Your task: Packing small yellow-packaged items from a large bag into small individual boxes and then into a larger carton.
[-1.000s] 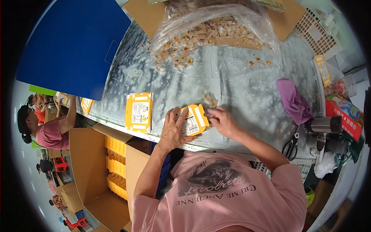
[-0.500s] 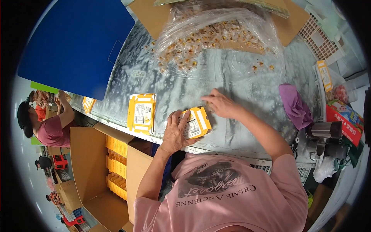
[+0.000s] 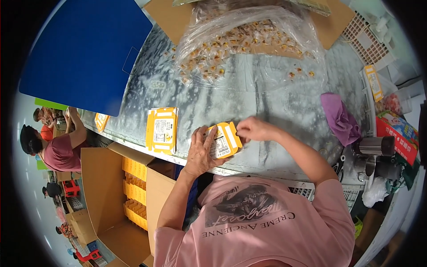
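Wrapped pieces [image 3: 209, 60] in clear bag [image 3: 267, 13]; yellow box [image 3: 223, 145] under left hand [image 3: 200, 155]

Right hand [image 3: 259, 129]: fingertips curled out of sight, can't tell if they hold anything. Left hand [image 3: 200, 152] hides the left end of the yellow box [image 3: 231, 138]. Wrapped pieces [image 3: 209, 58] far off: too small to identify. Blue panel [image 3: 84, 53] cut off by top edge.
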